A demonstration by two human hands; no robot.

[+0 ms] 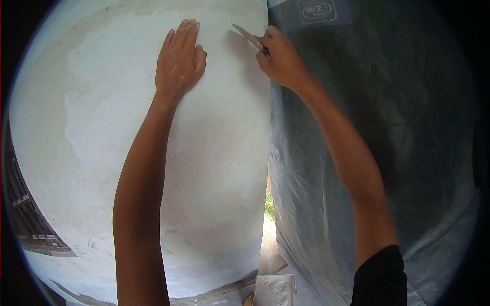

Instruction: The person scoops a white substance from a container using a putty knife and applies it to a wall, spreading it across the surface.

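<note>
My left hand [179, 61] lies flat on a white, patchily plastered wall [102, 127], fingers stretched upward and the thumb a little apart. White smears show on its back and wrist. To its right, my right hand [283, 58] is closed around a putty knife [246, 34] near the wall's right edge. The blade is seen almost edge-on and points up and left, close to the wall; whether it touches cannot be told. The fingers hide the tool's handle.
Clear plastic sheeting [301, 204] hangs over a dark surface on the right, with a printed label [317, 11] at the top. A narrow bright gap separates wall and sheet. Low in the middle stands a tray [275, 276] with whitish paste. Dark slats [25, 204] show at the lower left.
</note>
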